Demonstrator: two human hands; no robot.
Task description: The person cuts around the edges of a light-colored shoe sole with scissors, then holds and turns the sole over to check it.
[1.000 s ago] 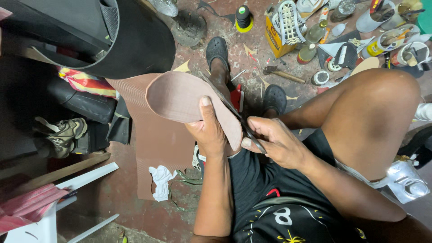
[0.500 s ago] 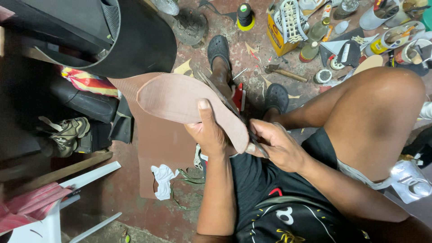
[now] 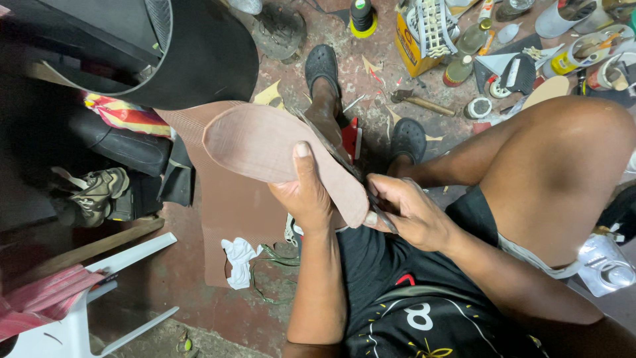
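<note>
Little has shifted: sole (image 3: 265,142) is kept pinched in left hand (image 3: 306,192) above the lap; blade (image 3: 381,213) is gripped by right hand (image 3: 411,215). Slippage risks a gouged edge or cut thumb.

dim indoor light, brightest top right; deep shadow at left; wide-angle bending at edges; centre sharp.

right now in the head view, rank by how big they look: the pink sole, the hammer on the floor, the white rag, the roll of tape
1. pink sole, by far the largest, though it is nearest the camera.
2. white rag and hammer: they look alike, so I won't rank them.
3. roll of tape, smallest.
</note>
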